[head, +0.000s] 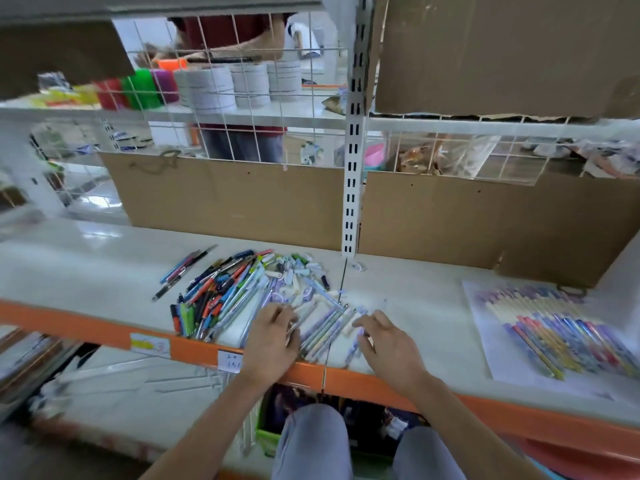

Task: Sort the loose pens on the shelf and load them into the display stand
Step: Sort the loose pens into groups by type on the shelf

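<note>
On a pale shelf (86,271) with an orange front edge, loose pens (221,292) lie heaped left of centre. My left hand (273,337) pinches one pen; my right hand (388,344) rests spread on pens nearby. Sorted pens (554,327) lie on paper at right; cardboard (225,199) stands behind.

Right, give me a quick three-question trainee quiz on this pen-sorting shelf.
1. True or false: the pastel pens lie between the two hands.
2. Which side of the shelf holds the pens laid out on the white sheet: A) left B) right C) centre?
3. What colour is the shelf's front edge?

Key: 1 true, between left hand and right hand. 2 B. 3 orange.
</note>
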`<state>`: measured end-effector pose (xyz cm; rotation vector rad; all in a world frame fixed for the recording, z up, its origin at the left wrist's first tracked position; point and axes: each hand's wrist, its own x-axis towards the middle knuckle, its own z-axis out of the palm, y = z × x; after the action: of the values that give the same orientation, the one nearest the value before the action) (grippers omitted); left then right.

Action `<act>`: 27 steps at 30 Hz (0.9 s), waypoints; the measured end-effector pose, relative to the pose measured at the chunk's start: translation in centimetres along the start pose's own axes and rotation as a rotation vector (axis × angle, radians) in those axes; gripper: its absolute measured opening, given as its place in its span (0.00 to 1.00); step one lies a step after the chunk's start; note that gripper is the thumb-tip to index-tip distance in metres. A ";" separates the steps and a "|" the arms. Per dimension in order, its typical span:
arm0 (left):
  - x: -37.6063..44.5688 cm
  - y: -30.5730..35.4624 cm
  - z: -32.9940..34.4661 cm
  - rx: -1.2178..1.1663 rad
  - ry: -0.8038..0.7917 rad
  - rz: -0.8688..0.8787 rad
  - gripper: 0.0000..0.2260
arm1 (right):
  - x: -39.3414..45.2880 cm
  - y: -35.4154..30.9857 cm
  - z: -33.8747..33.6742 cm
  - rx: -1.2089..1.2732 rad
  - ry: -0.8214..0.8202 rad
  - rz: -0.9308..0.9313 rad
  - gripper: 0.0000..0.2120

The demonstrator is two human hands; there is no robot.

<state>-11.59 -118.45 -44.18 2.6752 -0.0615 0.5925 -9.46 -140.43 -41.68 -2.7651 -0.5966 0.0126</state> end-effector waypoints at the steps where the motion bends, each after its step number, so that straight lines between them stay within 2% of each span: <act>1: -0.1 -0.8 -0.5 0.003 0.009 -0.039 0.06 | 0.3 -0.5 0.3 -0.023 -0.008 -0.013 0.15; 4: -0.2 -2.7 -1.5 0.036 -0.001 -0.104 0.06 | 1.1 -1.6 1.3 -0.014 -0.018 -0.018 0.15; 15: -0.6 -3.6 -1.4 -0.015 -0.031 -0.038 0.09 | 2.9 -3.0 2.7 0.118 0.095 0.073 0.10; 19: 0.0 -4.0 -1.5 0.001 -0.007 -0.082 0.07 | 2.8 -2.6 3.1 0.214 0.115 0.091 0.09; 24: 1.2 -4.6 -1.4 -0.038 -0.073 -0.237 0.09 | 2.6 -2.3 3.4 0.250 0.133 0.069 0.09; 27: 1.1 -4.9 -1.2 -0.055 -0.085 -0.248 0.10 | 2.6 -2.3 3.3 0.286 0.146 0.076 0.09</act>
<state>-10.49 -113.44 -44.56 2.6001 0.2240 0.3929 -8.29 -136.37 -43.99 -2.4836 -0.4162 -0.0804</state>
